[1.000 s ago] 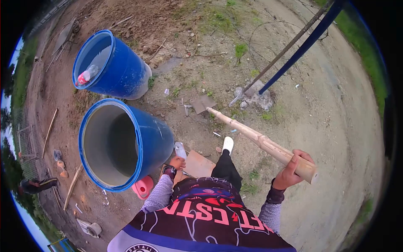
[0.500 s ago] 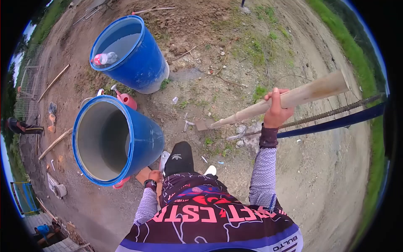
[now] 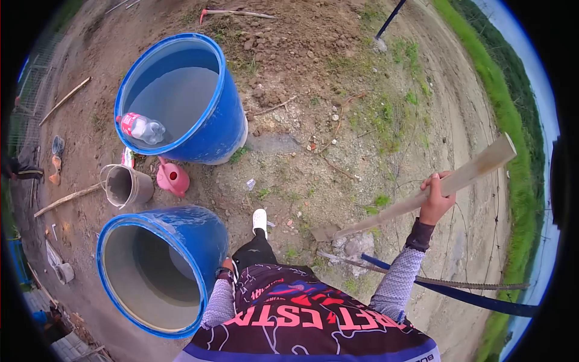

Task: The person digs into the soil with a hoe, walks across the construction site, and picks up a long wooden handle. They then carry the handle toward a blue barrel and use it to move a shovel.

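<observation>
My right hand (image 3: 436,204) is wrapped round the upper part of a hoe's (image 3: 395,212) pale, thick wooden handle. The handle slants down and left to a flat, earth-coloured blade (image 3: 324,233) at the ground. My left hand (image 3: 227,265) is low at my side, right against the near blue barrel (image 3: 208,232), its fingers mostly hidden; I cannot tell what it holds. That barrel's open mouth faces me and shows liquid inside. The far blue barrel (image 3: 226,114) is filled higher, with a red-labelled plastic bottle (image 3: 142,128) at its rim.
Between the barrels are a dirty bucket (image 3: 128,186) and a pink watering can (image 3: 174,177). A blue metal post (image 3: 464,292) lies right, beside a ribbed bar (image 3: 476,283) and a concrete lump (image 3: 357,246). A pickaxe (image 3: 235,13) lies ahead. A person's leg (image 3: 29,172) shows far left.
My view has shifted forward; the bucket and watering can now show fully. My right hand has carried the hoe along, its blade now nearer the concrete lump. A white shoe has stepped ahead.
</observation>
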A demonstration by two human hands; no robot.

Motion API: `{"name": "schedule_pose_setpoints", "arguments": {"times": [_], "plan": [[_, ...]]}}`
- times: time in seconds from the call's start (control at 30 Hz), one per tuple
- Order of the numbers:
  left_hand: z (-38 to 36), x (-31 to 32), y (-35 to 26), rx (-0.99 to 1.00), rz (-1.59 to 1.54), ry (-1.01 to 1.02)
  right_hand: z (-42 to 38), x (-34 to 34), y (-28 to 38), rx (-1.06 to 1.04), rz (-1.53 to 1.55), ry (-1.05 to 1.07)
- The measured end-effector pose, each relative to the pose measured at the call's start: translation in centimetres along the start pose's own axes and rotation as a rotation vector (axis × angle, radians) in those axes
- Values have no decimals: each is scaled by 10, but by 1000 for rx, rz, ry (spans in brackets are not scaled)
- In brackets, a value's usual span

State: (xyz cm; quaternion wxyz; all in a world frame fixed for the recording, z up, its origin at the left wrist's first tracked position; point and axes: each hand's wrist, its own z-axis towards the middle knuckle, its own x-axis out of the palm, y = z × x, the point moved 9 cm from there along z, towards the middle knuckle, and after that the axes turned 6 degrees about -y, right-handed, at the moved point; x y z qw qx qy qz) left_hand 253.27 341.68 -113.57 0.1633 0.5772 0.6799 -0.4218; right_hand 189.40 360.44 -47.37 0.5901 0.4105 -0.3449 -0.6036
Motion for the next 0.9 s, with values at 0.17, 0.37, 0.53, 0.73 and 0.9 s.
{"name": "schedule_pose_setpoints", "arguments": {"times": [0.17, 0.37, 0.53, 0.73, 0.9], "plan": [[80, -80, -83, 2, 285, 312, 36, 63, -45, 21, -49, -47], [228, -143, -220, 5, -375, 186, 64, 143, -102, -81, -283, -185], [290, -175, -364, -26, -604, 250, 113, 248, -156, -91, -463, -78], [336, -211, -405, -301, -385, 284, 232, 282, -228, 8, -360, 6], [380, -261, -489, -308, -321, 239, 393, 311, -159, 297, -218, -39]]}}
